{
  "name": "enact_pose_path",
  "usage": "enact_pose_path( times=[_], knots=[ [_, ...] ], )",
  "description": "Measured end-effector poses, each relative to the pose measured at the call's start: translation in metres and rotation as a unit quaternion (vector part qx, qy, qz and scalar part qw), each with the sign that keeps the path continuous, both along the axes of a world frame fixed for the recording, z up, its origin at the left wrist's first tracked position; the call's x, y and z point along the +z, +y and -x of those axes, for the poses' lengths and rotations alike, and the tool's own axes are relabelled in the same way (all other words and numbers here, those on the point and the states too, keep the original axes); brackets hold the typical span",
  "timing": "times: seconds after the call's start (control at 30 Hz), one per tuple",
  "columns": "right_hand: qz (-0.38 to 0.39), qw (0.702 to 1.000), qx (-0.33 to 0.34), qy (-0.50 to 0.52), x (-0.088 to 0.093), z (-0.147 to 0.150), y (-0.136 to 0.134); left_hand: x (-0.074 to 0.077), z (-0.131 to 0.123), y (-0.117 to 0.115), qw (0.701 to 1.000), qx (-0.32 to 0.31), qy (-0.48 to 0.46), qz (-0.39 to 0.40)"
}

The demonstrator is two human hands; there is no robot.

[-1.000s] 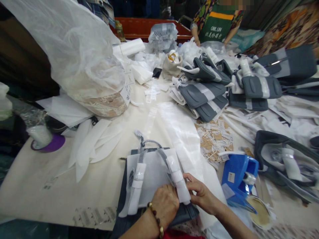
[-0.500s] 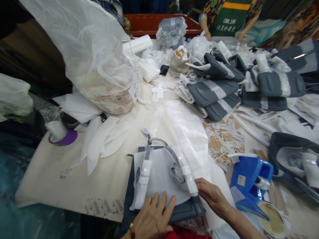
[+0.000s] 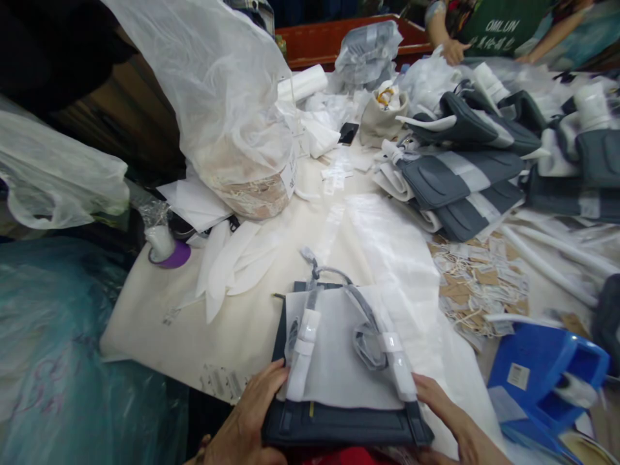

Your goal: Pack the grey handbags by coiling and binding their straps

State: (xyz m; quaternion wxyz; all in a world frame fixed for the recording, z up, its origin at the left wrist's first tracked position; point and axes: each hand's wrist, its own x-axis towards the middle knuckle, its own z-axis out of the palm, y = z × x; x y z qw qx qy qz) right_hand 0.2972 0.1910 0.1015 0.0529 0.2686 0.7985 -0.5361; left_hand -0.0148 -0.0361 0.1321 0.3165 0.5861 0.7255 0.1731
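Note:
A dark blue-grey handbag [image 3: 341, 424] lies at the front edge of the table, a white sheet [image 3: 339, 361] across its top. Its straps are wrapped in white padding and clear film; a small wrapped tag hangs at the far end. My left hand [image 3: 252, 410] grips the bag's near left corner, with fingers along its side. On the opposite side my right hand [image 3: 453, 416] holds the near right corner, fingertips beside the right strap wrap [image 3: 400, 368]. The undersides of both hands are partly hidden by the bag and the frame edge.
Stacked grey bags [image 3: 460, 174] lie at the right behind a heap of tags [image 3: 484, 278]. A blue tape dispenser [image 3: 527, 361] stands front right. White foam strips [image 3: 237, 265], a purple tape roll [image 3: 174, 255] and a large plastic-wrapped bundle [image 3: 256, 187] sit left. A co-worker [image 3: 498, 29] stands across the table.
My left hand has gone from lying flat on the white sheet to the bag's left corner. My right hand stays at the right side. The view has turned left.

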Motion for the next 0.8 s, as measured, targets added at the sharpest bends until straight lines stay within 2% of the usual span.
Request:
enact_pose_path(
  times=[0.1, 0.2, 0.3, 0.4, 0.47, 0.57, 0.67, 0.73, 0.8],
  knots=[
    [0.011, 1.000, 0.022, -0.006, 0.002, 0.023, 0.001, -0.012, 0.001, 0.007, 0.994, -0.004, -0.090, 0.059],
    [0.010, 0.999, 0.030, 0.005, -0.001, 0.036, 0.002, -0.017, -0.002, 0.024, 0.987, -0.017, -0.124, 0.098],
    [0.022, 1.000, 0.001, -0.022, -0.006, 0.045, 0.003, -0.019, 0.003, 0.034, 0.974, 0.049, -0.160, 0.150],
    [0.045, 0.998, -0.013, -0.046, -0.008, 0.053, 0.005, -0.015, 0.011, 0.034, 0.952, 0.114, -0.212, 0.188],
    [0.050, 0.998, -0.010, -0.043, -0.008, 0.055, 0.005, -0.010, 0.012, 0.035, 0.942, 0.190, -0.210, 0.181],
    [0.044, 0.998, -0.014, -0.039, -0.010, 0.053, 0.003, -0.002, 0.003, 0.056, 0.933, 0.321, -0.119, 0.111],
    [0.037, 0.999, -0.019, -0.035, -0.012, 0.049, 0.001, -0.003, -0.009, 0.089, 0.934, 0.343, -0.084, 0.054],
    [0.031, 0.999, -0.016, -0.035, -0.012, 0.048, 0.000, -0.008, -0.011, 0.105, 0.921, 0.364, -0.127, 0.052],
    [0.028, 0.999, -0.013, -0.035, -0.012, 0.050, -0.001, -0.015, -0.005, 0.110, 0.902, 0.381, -0.194, 0.068]
  ],
)
